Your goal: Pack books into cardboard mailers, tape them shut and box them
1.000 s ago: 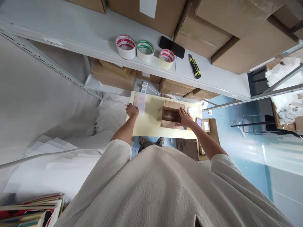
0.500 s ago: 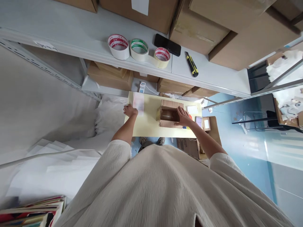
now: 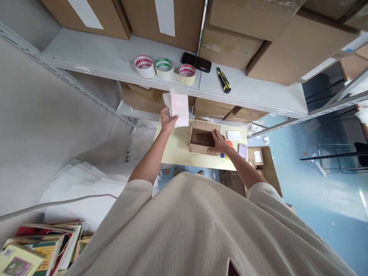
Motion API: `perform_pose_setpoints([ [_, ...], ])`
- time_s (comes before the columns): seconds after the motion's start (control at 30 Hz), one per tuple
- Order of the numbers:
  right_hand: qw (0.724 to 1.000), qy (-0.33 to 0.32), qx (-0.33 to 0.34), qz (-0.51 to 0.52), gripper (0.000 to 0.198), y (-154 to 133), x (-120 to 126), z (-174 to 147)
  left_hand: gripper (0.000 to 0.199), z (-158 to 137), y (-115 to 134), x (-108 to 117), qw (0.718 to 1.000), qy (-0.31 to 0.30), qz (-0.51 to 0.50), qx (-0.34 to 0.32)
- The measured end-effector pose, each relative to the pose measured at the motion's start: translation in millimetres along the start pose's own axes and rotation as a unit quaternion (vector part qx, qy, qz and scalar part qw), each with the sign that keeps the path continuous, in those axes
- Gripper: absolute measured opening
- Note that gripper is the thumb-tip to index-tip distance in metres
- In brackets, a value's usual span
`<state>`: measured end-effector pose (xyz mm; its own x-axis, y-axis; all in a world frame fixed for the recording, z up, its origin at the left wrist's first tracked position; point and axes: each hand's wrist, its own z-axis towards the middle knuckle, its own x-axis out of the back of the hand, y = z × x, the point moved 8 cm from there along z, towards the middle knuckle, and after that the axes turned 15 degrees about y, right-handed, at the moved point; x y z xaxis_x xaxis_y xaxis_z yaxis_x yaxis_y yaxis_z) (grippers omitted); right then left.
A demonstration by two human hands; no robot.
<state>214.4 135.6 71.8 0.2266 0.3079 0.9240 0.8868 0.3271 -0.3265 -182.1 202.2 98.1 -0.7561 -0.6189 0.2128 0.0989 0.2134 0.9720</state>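
L hand (image 3: 169, 121) has pack (image 3: 181, 111), R hand (image 3: 220, 142) on box (image 3: 199, 148)

L thumb & fingers pinch pack's 8 o'clock side; R fingers lie spread wide on box's 3 o'clock end. Worker shd pinch snug w/o a squash & hold box still. Pack's up at 11 o'clock from box, long way approx. 12–6; box runs 9–3, top open, on table (image 3: 175, 153).

A pale yellow table (image 3: 176, 153) stands before a grey metal shelf unit (image 3: 247, 86). Beyond the table's left edge rises a plain grey wall (image 3: 69, 126); past its right edge spreads a blue floor (image 3: 301, 188), dotted with paper scraps (image 3: 266, 140) and shiny with light, where a dark, metal-legged chair (image 3: 362, 148) stands.
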Motion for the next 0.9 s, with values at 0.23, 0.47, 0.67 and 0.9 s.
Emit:
perform_pose_setpoints([
  [0.23,0.995,0.067,-0.020,0.066,0.148,7.7,-2.3,-10.8,0.076,-82.4,59.4,-49.2,0.972,-0.131,0.144,-0.135],
  [0.47,0.989,0.099,-0.095,0.052,0.138,30.2,-0.7,-26.7,0.062,-138.7,63.5,-86.6,0.885,-0.249,0.315,-0.235],
  [0.67,0.976,0.135,-0.134,0.103,0.129,56.2,5.0,-43.3,0.083,-143.4,53.4,-102.5,0.877,-0.282,0.318,-0.226],
  [0.9,0.939,0.165,-0.165,0.252,0.123,57.5,13.2,-53.1,0.056,-121.0,45.6,-54.8,0.932,-0.102,0.290,-0.192],
])
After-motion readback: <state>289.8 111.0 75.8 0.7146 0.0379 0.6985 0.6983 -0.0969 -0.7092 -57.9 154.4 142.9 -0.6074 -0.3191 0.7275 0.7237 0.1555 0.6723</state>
